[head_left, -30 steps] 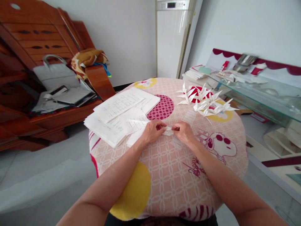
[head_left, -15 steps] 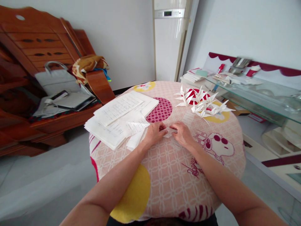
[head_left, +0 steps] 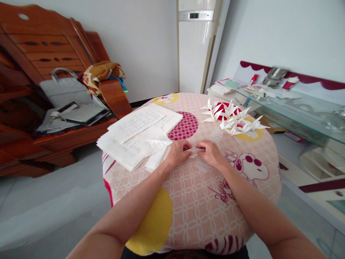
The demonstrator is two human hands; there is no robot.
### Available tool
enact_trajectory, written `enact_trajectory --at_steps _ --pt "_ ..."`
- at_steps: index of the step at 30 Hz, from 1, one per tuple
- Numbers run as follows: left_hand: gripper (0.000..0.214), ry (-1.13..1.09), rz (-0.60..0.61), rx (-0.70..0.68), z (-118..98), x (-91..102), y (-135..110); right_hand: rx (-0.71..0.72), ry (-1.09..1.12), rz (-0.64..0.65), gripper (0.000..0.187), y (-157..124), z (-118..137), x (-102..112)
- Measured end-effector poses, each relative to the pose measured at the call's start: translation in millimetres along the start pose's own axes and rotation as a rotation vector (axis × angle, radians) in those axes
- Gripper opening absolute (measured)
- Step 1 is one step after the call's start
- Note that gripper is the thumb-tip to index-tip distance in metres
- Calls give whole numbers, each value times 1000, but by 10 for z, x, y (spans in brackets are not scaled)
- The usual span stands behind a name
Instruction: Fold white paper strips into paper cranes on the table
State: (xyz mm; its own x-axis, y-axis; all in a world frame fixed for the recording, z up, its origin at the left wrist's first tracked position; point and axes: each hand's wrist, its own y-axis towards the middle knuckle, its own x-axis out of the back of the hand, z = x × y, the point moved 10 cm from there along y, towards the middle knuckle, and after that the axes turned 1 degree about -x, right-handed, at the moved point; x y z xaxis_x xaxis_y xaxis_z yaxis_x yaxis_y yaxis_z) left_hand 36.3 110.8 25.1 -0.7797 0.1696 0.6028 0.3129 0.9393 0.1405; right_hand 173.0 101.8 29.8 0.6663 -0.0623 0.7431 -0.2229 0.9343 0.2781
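A small folded piece of white paper [head_left: 193, 152] lies between my two hands, just above the tablecloth. My left hand [head_left: 178, 154] pinches its left side, fingers curled. On the other side, my right hand [head_left: 210, 152] grips the paper's right edge between thumb and fingers. Parts of the paper are hidden by my fingers. Left of my left hand, a stack of written sheets [head_left: 137, 126] spreads over the table. Several white folded paper cranes [head_left: 229, 117] sit together at the far right of the table.
The round table has a pink patterned cloth [head_left: 188, 201]. To the left stands a wooden bench [head_left: 54, 144] with a grey bag [head_left: 64, 91] on it. A glass-topped cabinet [head_left: 302, 111] is at the right, and a white air conditioner [head_left: 194, 54] stands behind.
Both hands stay in nearly the same place with the paper between them. My right fingers have shifted slightly on it. The view has moved very little.
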Motion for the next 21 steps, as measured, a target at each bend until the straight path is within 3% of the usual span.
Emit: enact_trajectory --at_steps 5,9,15,21 --pt "15 -48 -12 18 5 -16 -2 4 110 60 22 3 -10 -17" --pt "20 -28 -40 -38 -64 4 -14 -4 168 85 9 0 9 -20" --pt "30 179 -31 -269 -185 -54 -49 104 22 -10 15 4 104 23" --pt "24 395 -24 -509 -336 -121 -71 260 -132 -117 16 -46 220 63"
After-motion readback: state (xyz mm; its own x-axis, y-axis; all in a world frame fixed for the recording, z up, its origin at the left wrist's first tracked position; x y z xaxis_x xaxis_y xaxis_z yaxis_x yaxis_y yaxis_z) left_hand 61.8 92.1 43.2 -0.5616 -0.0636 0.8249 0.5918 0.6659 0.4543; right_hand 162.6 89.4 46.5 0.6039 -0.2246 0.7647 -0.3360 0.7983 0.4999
